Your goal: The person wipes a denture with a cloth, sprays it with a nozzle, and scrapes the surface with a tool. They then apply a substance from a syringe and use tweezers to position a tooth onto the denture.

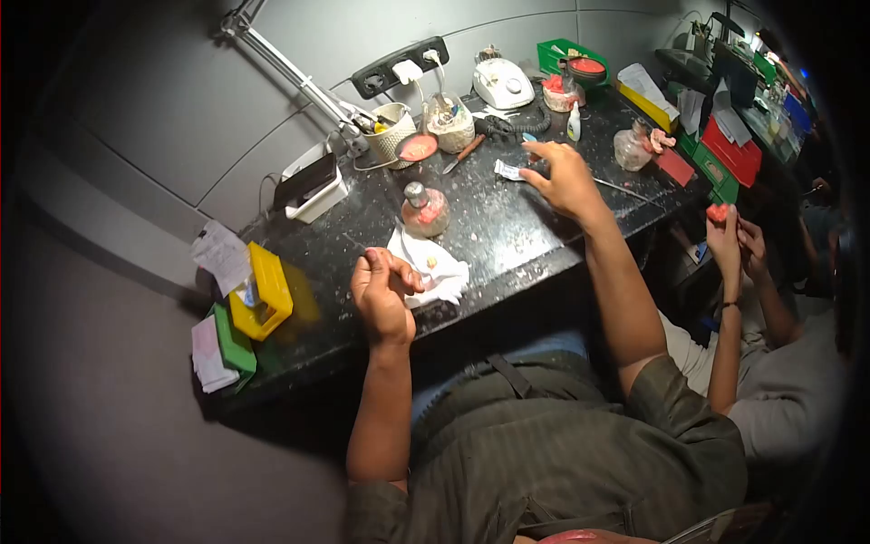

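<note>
My left hand (pixel 385 295) is closed over the front of the black table, pinching a thin, dark-tipped tool (pixel 354 242) between thumb and forefinger. Beside it lies a crumpled white cloth (pixel 446 283) with a small yellowish piece (pixel 430 261) on it. A round glass bottle (pixel 426 218) with a metal cap and pinkish contents stands just behind the cloth. Further right, my right hand (pixel 564 179) reaches over the table, thumb and fingers apart. Its thumb is close to a small white printed tube (pixel 508 170), and a small blue item (pixel 529 138) shows near the fingertips.
A wooden-handled knife (pixel 464 154) lies near a pink-filled dish (pixel 418 148). Behind are a white basket (pixel 391 136), a lamp arm (pixel 299 72) and a white device (pixel 503 84). Yellow bin (pixel 263 290) at left. At right, a co-worker's hands (pixel 732 243) hold a red piece.
</note>
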The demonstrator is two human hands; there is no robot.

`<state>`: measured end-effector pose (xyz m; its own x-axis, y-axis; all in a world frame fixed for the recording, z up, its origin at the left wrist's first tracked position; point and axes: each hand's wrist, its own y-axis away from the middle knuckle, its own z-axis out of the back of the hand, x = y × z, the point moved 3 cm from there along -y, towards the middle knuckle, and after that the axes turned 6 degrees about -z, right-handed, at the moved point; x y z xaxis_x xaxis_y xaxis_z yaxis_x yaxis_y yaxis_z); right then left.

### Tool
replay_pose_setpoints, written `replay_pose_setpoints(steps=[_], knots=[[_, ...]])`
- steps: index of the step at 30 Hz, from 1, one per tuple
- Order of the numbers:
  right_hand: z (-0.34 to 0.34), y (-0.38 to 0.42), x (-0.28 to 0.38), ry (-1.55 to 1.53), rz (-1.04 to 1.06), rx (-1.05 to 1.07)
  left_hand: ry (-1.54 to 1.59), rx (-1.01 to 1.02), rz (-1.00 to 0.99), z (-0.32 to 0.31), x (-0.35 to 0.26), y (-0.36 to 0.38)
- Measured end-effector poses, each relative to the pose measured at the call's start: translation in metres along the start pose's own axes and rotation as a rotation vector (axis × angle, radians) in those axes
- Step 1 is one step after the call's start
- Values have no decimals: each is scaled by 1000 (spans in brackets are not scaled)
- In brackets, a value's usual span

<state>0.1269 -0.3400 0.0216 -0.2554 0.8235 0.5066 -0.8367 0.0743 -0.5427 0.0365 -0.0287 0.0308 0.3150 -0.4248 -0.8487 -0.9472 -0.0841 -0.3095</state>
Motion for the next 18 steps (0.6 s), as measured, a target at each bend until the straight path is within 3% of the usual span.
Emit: replay_pose_setpoints(steps=[1,5,7,9,10,13,15,16,18], knots=[[-5,-2,0,-12,4,-11,-40,19,17,4,5,6],[-26,-20,10,244,-62,302,-102,74,-19,-10,-8,14],[-26,-17,10,141,-6,162,-151,81,-75,-22,-22,21],[-18,-16,16,-31,-136,310,-148,92,-87,-25,-24,26],[-15,-8,21,-150,-136,207,-166,109,-102,-25,-21,29],[9,22,58,-750,-72,266,-110,181,-117,-27,-7,28],[21,47,80,-1045,-29,378,-261,133,-204,-38,-7,35],[25,61,89,-1167,-27,333,-322,122,-303,-51,-11,40],[31,82,103,-1191,39,278,-429,137,-405,-57,-13,47]])
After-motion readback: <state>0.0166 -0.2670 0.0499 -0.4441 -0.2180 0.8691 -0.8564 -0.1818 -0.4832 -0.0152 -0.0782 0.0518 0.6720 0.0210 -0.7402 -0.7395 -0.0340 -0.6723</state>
